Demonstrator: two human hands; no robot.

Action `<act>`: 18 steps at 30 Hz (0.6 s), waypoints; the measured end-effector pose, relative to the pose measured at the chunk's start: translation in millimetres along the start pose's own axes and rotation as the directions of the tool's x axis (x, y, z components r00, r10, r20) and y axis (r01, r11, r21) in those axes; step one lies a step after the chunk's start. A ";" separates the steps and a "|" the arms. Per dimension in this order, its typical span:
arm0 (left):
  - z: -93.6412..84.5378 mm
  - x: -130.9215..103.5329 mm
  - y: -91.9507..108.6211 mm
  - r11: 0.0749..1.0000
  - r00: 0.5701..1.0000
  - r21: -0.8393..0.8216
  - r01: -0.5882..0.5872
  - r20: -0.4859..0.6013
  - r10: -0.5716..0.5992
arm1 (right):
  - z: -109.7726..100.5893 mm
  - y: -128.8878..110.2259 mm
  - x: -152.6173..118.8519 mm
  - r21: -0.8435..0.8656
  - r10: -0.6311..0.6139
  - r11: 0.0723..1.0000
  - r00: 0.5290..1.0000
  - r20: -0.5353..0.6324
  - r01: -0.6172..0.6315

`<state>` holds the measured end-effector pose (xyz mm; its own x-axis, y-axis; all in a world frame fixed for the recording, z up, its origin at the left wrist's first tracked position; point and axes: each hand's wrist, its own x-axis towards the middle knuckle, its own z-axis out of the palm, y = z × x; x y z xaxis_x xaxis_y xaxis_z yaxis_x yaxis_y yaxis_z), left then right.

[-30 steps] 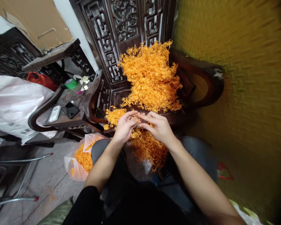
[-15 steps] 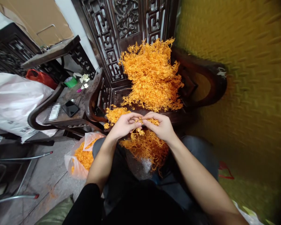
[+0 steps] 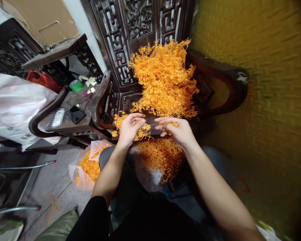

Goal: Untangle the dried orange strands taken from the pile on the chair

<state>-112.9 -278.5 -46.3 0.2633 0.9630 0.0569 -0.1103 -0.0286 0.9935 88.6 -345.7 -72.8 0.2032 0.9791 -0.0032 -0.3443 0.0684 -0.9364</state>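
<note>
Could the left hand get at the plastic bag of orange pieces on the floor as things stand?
Probably yes. The plastic bag lies open by the person's left knee, below the left hand, with nothing between them, though that hand already holds some orange strands.

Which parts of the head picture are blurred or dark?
Head view: the yellow textured wall at right is smeared by motion blur; corners darken; the big heap of orange frilly strands and both hands, left hand, right hand, stay fairly sharp.

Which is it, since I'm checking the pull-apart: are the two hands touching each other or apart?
Apart. The head view shows the left hand and right hand each gripping orange strands, with dark chair seat visible between their fingertips.
</note>
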 end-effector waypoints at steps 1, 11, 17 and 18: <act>2.5 -0.1 -2.4 1.000 1.000 0.001 -0.010 -0.008 0.010 | 7.9 4.0 -3.1 -0.032 0.015 0.999 0.999 0.042 -0.014; 18.4 -8.5 -5.7 0.994 0.994 0.032 -0.106 -0.027 0.107 | 35.3 17.8 -9.0 -0.430 -0.266 0.875 0.963 -0.040 0.224; 10.6 -10.4 0.7 0.993 0.979 0.106 -0.043 0.203 0.021 | 28.7 21.3 -7.7 -0.122 -0.070 0.990 0.997 -0.039 0.065; 10.4 -10.7 0.8 0.986 0.975 0.156 -0.051 0.220 0.016 | 29.8 21.9 -8.7 -0.115 -0.069 0.991 0.997 -0.029 0.065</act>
<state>-105.9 -291.6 -45.1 0.4657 0.8801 0.0930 0.0271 -0.1193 0.9925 51.9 -347.0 -82.8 0.2527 0.9662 0.0511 -0.2229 0.1096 -0.9687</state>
